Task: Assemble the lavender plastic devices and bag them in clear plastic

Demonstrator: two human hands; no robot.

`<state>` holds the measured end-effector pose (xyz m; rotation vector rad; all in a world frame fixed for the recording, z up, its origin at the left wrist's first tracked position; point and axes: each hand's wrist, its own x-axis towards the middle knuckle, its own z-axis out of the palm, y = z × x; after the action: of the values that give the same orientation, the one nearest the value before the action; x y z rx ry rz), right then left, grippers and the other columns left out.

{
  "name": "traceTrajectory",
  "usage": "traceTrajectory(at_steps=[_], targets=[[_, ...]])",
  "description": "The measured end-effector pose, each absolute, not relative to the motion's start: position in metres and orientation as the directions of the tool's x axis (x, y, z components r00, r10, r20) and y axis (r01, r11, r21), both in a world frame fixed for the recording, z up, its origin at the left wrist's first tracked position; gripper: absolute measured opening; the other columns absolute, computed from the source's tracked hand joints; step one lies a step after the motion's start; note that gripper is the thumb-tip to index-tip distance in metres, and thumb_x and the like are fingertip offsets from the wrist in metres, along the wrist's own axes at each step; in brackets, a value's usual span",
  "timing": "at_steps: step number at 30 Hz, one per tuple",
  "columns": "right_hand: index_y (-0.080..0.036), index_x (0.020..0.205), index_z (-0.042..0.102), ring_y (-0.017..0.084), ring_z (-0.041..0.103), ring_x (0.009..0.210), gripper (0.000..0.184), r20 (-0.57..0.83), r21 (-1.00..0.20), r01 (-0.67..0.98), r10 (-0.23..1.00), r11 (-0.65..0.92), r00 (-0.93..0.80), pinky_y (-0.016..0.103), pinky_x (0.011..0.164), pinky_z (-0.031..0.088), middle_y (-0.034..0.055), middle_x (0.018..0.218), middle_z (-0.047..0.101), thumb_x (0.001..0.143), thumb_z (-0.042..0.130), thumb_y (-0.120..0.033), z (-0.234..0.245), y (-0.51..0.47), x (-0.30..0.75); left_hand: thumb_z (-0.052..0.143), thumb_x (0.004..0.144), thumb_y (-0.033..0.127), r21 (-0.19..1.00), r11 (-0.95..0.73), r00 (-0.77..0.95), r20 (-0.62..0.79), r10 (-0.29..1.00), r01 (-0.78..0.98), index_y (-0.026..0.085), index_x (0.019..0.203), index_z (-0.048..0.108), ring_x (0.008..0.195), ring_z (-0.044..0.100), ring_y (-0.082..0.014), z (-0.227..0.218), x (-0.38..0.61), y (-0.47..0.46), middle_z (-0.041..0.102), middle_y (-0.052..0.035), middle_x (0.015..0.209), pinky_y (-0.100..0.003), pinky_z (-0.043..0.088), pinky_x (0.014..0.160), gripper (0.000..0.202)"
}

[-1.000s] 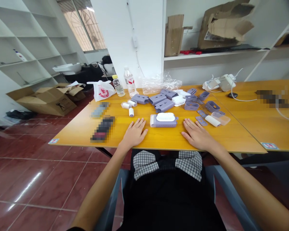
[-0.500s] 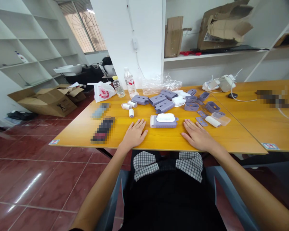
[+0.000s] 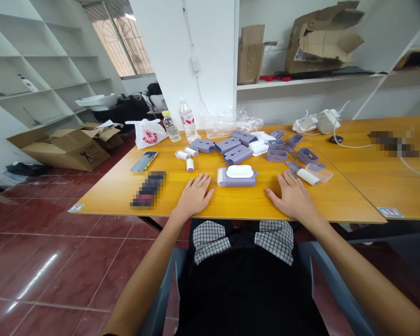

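Both hands lie flat and open on the yellow wooden table [image 3: 238, 205], grasping nothing: the left hand [image 3: 195, 197] and the right hand [image 3: 293, 198]. Between them sits a lilac plastic housing with a white top [image 3: 236, 177]. A white roller [image 3: 307, 176] lies just beyond the right fingertips [image 3: 286, 179]. (The dark object [image 3: 148, 189] left of the left hand is pixelated beyond recognition.)

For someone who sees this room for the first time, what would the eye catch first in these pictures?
The eye falls first on the yellow wooden table, where many lilac plastic parts lie spread out, with a lilac block near the front. The person's left hand and right hand rest on the table on either side of that block. Behind, torn cardboard sits on a white shelf, and an open cardboard box stands on the red tile floor at left.
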<state>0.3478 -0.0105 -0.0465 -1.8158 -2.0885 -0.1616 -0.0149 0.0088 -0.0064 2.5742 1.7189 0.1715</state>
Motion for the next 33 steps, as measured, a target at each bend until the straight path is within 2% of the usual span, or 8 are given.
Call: traceTrajectory(at_steps=[6,11,16,20,23,26,29,33], targets=[[-0.007,0.157,0.058,0.041,0.052,0.156,0.065,0.379,-0.266,0.885,0.886,0.382,-0.268,0.061,0.131,0.041,0.0245,0.162,0.059,0.106,0.051,-0.047,-0.046,-0.008,0.351,0.033,0.112,0.043,0.082,-0.382,0.376,0.075,0.923,0.921,0.014,0.167,0.045,0.169,0.030,-0.0293,-0.005,-0.014,0.008,0.037,-0.0126,0.178,-0.055,0.024,0.139,0.063],[-0.021,0.151,0.068,0.035,0.048,0.159,0.049,0.359,-0.334,0.737,0.802,0.588,-0.477,0.063,0.134,0.035,0.0124,0.159,0.065,0.108,0.050,-0.034,-0.038,-0.012,0.353,0.034,0.112,0.043,0.087,-0.375,0.370,0.066,0.927,0.923,0.012,0.168,0.044,0.169,0.029,-0.0291,-0.005,-0.014,0.008,0.036,-0.0121,0.178,-0.055,0.023,0.139,0.064],[-0.026,0.148,0.070,0.033,0.055,0.155,0.046,0.467,-0.387,0.656,0.751,0.649,-0.468,0.062,0.130,0.042,0.0088,0.154,0.069,0.106,0.052,-0.028,-0.037,-0.007,0.361,0.034,0.112,0.043,0.086,-0.377,0.372,0.069,0.926,0.922,0.013,0.167,0.044,0.169,0.029,-0.0292,-0.005,-0.014,0.008,0.036,-0.0120,0.178,-0.055,0.023,0.139,0.063],[-0.014,0.125,0.080,0.037,0.070,0.134,0.039,0.506,-0.242,0.846,0.806,0.474,-0.307,0.055,0.121,0.050,0.0190,0.135,0.079,0.105,0.052,-0.030,-0.021,0.019,0.388,0.035,0.112,0.043,0.086,-0.377,0.371,0.082,0.925,0.922,0.013,0.167,0.045,0.169,0.031,-0.0297,-0.007,-0.015,0.008,0.037,-0.0126,0.178,-0.055,0.025,0.139,0.063],[-0.011,0.127,0.077,0.039,0.072,0.124,0.039,0.355,-0.053,0.979,0.920,0.197,-0.166,0.052,0.104,0.053,0.0226,0.134,0.078,0.104,0.052,-0.030,0.004,0.044,0.411,0.036,0.112,0.043,0.096,-0.383,0.375,0.093,0.923,0.919,0.014,0.166,0.046,0.168,0.032,-0.0302,-0.009,-0.016,0.009,0.038,-0.0127,0.178,-0.056,0.025,0.138,0.062],[-0.014,0.135,0.071,0.040,0.072,0.116,0.044,0.169,0.086,0.995,0.985,-0.047,0.032,0.051,0.096,0.046,0.0256,0.124,0.078,0.106,0.055,-0.043,0.025,0.065,0.425,0.039,0.112,0.042,0.110,-0.391,0.378,0.123,0.917,0.914,0.016,0.164,0.049,0.167,0.035,-0.0318,-0.011,-0.016,0.009,0.041,-0.0138,0.176,-0.058,0.026,0.138,0.059],[-0.015,0.137,0.068,0.040,0.070,0.118,0.046,0.058,0.149,0.983,0.994,-0.105,0.097,0.050,0.094,0.040,0.0255,0.125,0.075,0.105,0.058,-0.048,0.032,0.079,0.428,0.045,0.110,0.041,0.139,-0.393,0.367,0.185,0.912,0.909,0.014,0.160,0.052,0.163,0.042,-0.0354,-0.011,-0.017,0.008,0.042,-0.0161,0.175,-0.059,0.033,0.134,0.058],[-0.011,0.130,0.068,0.039,0.068,0.118,0.038,0.042,0.161,0.980,0.993,-0.116,0.110,0.049,0.094,0.037,0.0272,0.125,0.074,0.106,0.054,-0.037,0.025,0.086,0.424,0.055,0.105,0.039,0.196,-0.397,0.340,0.270,0.901,0.897,0.014,0.160,0.051,0.155,0.050,-0.0401,-0.010,-0.018,0.010,0.046,-0.0174,0.173,-0.062,0.044,0.125,0.060]])
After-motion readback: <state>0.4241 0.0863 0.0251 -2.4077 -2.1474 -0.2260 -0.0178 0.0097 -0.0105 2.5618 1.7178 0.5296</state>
